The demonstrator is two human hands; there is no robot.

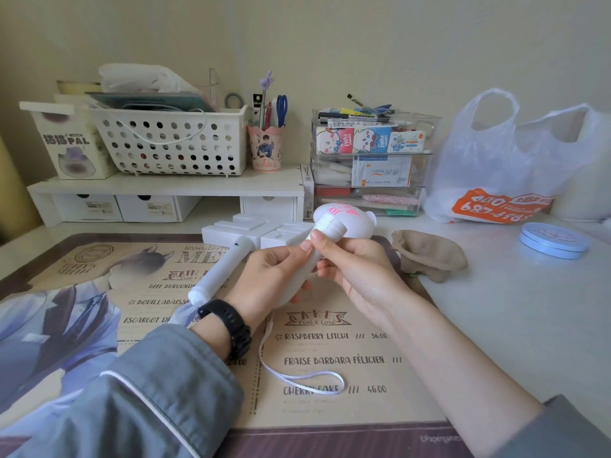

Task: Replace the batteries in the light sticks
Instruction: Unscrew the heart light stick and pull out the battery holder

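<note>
Through the head camera I see both hands meeting at the centre of the frame on one light stick (347, 219). Its round white head with pink lettering points up and away, just above the knuckles. My left hand (271, 276), with a black watch (228, 322) on the wrist, has its fingers (305, 246) curled round the lower handle. My right hand (357, 269) pinches the handle just under the head between thumb and forefinger. A pale wrist strap (297, 375) trails down onto the printed menu mat (330, 408), lower centre.

A second light stick (220, 269) with a blocky white head lies on the mat just left of the hands.

On the worktop (512, 309) to the right sit a brown clay-like dish (429, 256) and a blue round tin (555, 239). A plastic bag (512, 160) is in the upper right and a white perforated basket (172, 140) in the upper left.
</note>
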